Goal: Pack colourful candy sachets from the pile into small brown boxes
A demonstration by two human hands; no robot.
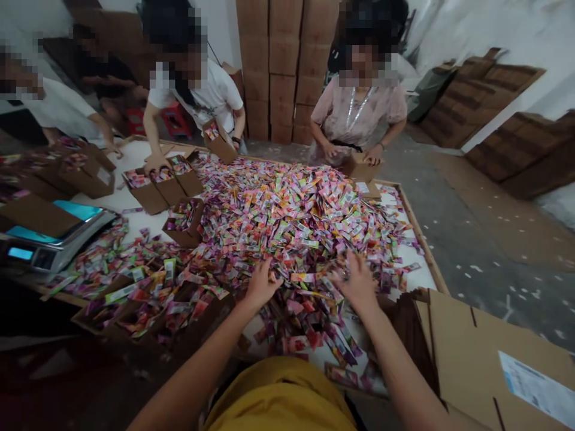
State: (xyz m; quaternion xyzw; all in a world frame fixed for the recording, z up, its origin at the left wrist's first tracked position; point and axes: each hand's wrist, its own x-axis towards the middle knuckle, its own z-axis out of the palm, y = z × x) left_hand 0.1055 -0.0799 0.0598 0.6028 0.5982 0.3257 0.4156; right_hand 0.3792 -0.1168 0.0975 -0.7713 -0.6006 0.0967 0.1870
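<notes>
Left hand [264, 282] and right hand [357, 281] at the near side of a packet heap [305, 209].
The right's fingers spread loosely; the left's curl, and I cannot tell whether they grasp packets. The heap lies mid-table [424, 278]. Beyond, 1 person [362, 111] handles a box [363, 170] before stacked cartons [283, 72].

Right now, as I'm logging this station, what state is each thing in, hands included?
Colourful pile of small wrapped packets: loose, heaped.
Left bare hand: fingers bent at the pile, grip unclear.
Right bare hand: open, fingers spread, blurred.
Grey, flat-topped scale: display lit, reading illegible.
Small brown cardboard box beside the pile: open, filled with packets.
Tall brown cardboard cartons at the back: stacked.
</notes>
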